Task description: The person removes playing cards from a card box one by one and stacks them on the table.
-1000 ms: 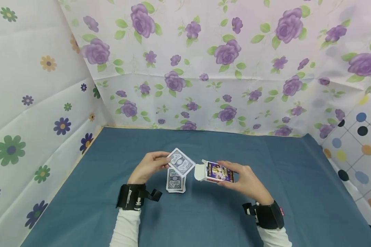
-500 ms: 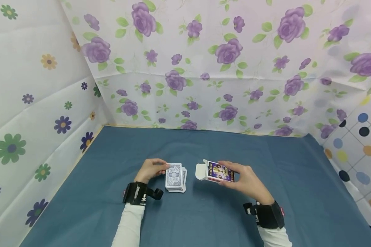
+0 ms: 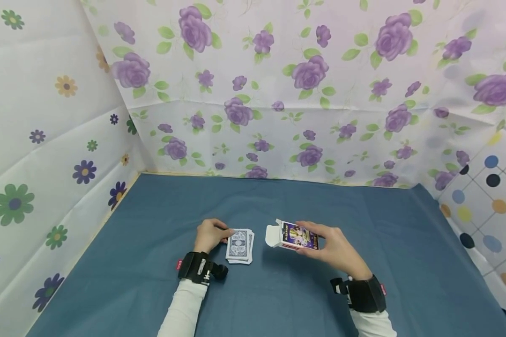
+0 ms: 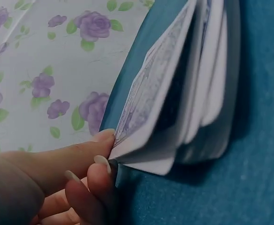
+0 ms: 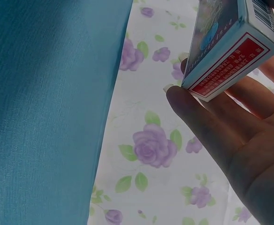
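Between thumb and fingers, my left hand [image 3: 211, 236] pinches the corner of a playing card [image 4: 151, 103] on top of the loosely stacked deck [image 3: 239, 248]. The cards have grey-blue patterned backs; in the left wrist view they stand apart in uneven layers, with gaps between them. My right hand [image 3: 335, 248] grips the card box [image 3: 299, 235], purple on its front, a little right of the deck. The box's white flap [image 3: 272, 235] hangs out toward the deck. A red panel and barcode show on the box [image 5: 235, 65] in the right wrist view.
A blue cloth [image 3: 278, 299] covers the table. Flowered sheets [image 3: 257, 93] rise behind it and on the left, and a dotted sheet [image 3: 489, 215] borders the right. Both wrists wear black straps [image 3: 196, 267].
My left hand has brought the held card down from above, right of the hand, onto the deck and turned it in line with the stack. The right hand and box stay nearly still.
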A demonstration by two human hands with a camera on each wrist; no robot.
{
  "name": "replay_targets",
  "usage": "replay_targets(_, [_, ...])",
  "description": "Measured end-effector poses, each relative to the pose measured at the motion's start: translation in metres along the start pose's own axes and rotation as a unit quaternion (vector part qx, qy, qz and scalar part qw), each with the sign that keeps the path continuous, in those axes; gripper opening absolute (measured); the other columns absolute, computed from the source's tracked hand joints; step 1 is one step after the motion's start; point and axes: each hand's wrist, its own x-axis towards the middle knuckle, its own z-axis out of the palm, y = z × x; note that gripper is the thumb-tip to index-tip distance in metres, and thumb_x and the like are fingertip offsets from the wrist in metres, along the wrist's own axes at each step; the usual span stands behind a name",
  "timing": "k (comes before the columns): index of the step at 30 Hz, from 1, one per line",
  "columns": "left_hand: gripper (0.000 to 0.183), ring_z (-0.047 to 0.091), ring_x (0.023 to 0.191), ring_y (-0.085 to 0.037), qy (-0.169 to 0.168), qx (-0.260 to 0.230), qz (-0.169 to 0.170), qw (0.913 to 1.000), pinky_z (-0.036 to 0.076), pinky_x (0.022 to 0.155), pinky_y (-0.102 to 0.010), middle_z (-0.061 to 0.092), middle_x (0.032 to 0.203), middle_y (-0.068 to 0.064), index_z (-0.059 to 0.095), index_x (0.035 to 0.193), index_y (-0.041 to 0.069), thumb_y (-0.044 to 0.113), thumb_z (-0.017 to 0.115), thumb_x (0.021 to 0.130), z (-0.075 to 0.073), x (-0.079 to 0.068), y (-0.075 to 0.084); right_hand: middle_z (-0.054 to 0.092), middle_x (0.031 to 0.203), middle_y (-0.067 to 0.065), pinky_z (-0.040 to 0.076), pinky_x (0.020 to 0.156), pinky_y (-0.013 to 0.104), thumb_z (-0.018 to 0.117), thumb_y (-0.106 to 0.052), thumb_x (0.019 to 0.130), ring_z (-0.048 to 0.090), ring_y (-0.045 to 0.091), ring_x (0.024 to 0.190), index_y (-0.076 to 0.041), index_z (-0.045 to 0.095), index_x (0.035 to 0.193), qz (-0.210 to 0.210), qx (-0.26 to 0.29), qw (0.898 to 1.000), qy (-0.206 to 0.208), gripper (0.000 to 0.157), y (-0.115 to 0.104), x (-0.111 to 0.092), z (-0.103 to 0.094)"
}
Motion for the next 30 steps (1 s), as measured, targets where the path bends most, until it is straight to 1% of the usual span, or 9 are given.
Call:
replay_targets(5, [0.017, 0.063, 0.055, -0.014, 0.002, 0.024, 0.007, 0.9997, 0.044, 0.057, -0.026, 0.071, 0.071, -0.01, 0.071, 0.092, 0.0, 0.012, 0.077, 0.082, 0.002, 0.0, 0.0, 0.061, 0.133, 0.01, 0.049, 0.078, 0.029, 0.076, -0.041, 0.081, 0.061, 0.018, 0.103, -0.02, 0.057, 0.136, 0.0, 0.0, 1.0, -0.001, 0.062, 0.0, 0.0, 0.0])
replay_targets(9, [0.014, 0.062, 0.055, -0.014, -0.001, 0.028, 0.015, 0.9995, 0.044, 0.055, -0.027, 0.07, 0.069, -0.009, 0.071, 0.089, 0.0, 0.011, 0.077, 0.082, 0.004, 0.0, 0.0, 0.062, 0.132, 0.01, 0.049, 0.079, 0.032, 0.076, -0.04, 0.082, 0.061, 0.017, 0.101, -0.02, 0.057, 0.137, -0.001, 0.003, 1.0, -0.002, 0.062, 0.001, 0.0, 0.001])
replay_targets(15, [0.012, 0.061, 0.056, -0.015, 0.004, 0.029, 0.02, 0.9994, 0.043, 0.055, -0.027, 0.069, 0.069, -0.01, 0.071, 0.086, 0.001, 0.011, 0.077, 0.082, 0.007, -0.003, 0.001, 0.062, 0.132, 0.01, 0.047, 0.075, 0.027, 0.076, -0.041, 0.082, 0.06, 0.016, 0.098, -0.019, 0.056, 0.137, 0.0, 0.008, 1.0, -0.006, 0.063, 0.001, 0.0, 0.001])
replay_targets(18, [0.012, 0.061, 0.056, -0.015, 0.007, 0.03, 0.022, 0.9993, 0.043, 0.054, -0.027, 0.069, 0.069, -0.011, 0.07, 0.085, 0.001, 0.011, 0.077, 0.082, 0.008, -0.003, 0.001, 0.062, 0.131, 0.01, 0.047, 0.075, 0.027, 0.076, -0.041, 0.082, 0.06, 0.015, 0.097, -0.02, 0.056, 0.137, -0.001, 0.009, 1.0, -0.006, 0.062, 0.001, 0.0, 0.002])
replay_targets(21, [0.015, 0.06, 0.055, -0.015, 0.015, 0.041, 0.041, 0.9982, 0.043, 0.054, -0.028, 0.069, 0.07, -0.012, 0.07, 0.086, 0.0, 0.013, 0.076, 0.084, 0.007, -0.005, 0.003, 0.062, 0.131, 0.01, 0.047, 0.074, 0.028, 0.076, -0.04, 0.082, 0.06, 0.015, 0.096, -0.02, 0.056, 0.137, -0.001, 0.013, 1.0, -0.007, 0.062, 0.001, 0.001, 0.002])
replay_targets(24, [0.018, 0.058, 0.058, -0.015, 0.022, 0.057, 0.082, 0.9948, 0.043, 0.056, -0.028, 0.068, 0.074, -0.012, 0.07, 0.091, 0.001, 0.019, 0.072, 0.088, 0.003, -0.011, 0.013, 0.061, 0.133, 0.011, 0.048, 0.075, 0.028, 0.076, -0.04, 0.082, 0.061, 0.016, 0.099, -0.02, 0.056, 0.137, -0.002, 0.014, 1.0, -0.007, 0.062, 0.001, 0.001, 0.003])
replay_targets(26, [0.02, 0.058, 0.061, -0.018, 0.005, 0.053, 0.116, 0.9918, 0.044, 0.058, -0.029, 0.068, 0.078, -0.014, 0.07, 0.094, 0.003, 0.023, 0.069, 0.091, 0.001, -0.017, 0.025, 0.061, 0.134, 0.012, 0.048, 0.076, 0.028, 0.077, -0.039, 0.081, 0.062, 0.018, 0.103, -0.02, 0.056, 0.137, -0.005, 0.013, 1.0, -0.008, 0.062, 0.0, 0.0, 0.003])
replay_targets(27, [0.02, 0.059, 0.064, -0.021, -0.014, 0.045, 0.134, 0.9898, 0.045, 0.06, -0.029, 0.068, 0.08, -0.015, 0.071, 0.095, 0.004, 0.024, 0.068, 0.091, 0.001, -0.02, 0.032, 0.06, 0.134, 0.012, 0.049, 0.076, 0.028, 0.077, -0.039, 0.081, 0.063, 0.018, 0.103, -0.019, 0.056, 0.137, -0.007, 0.013, 1.0, -0.008, 0.062, 0.0, 0.0, 0.002])
replay_targets(30, [0.018, 0.062, 0.073, -0.028, -0.092, 0.02, 0.181, 0.9789, 0.047, 0.065, -0.029, 0.07, 0.087, -0.015, 0.072, 0.097, 0.008, 0.025, 0.066, 0.093, 0.004, -0.032, 0.054, 0.061, 0.133, 0.012, 0.05, 0.076, 0.03, 0.078, -0.036, 0.081, 0.063, 0.018, 0.102, -0.018, 0.056, 0.137, -0.014, 0.012, 1.0, -0.009, 0.062, -0.001, 0.001, 0.002])
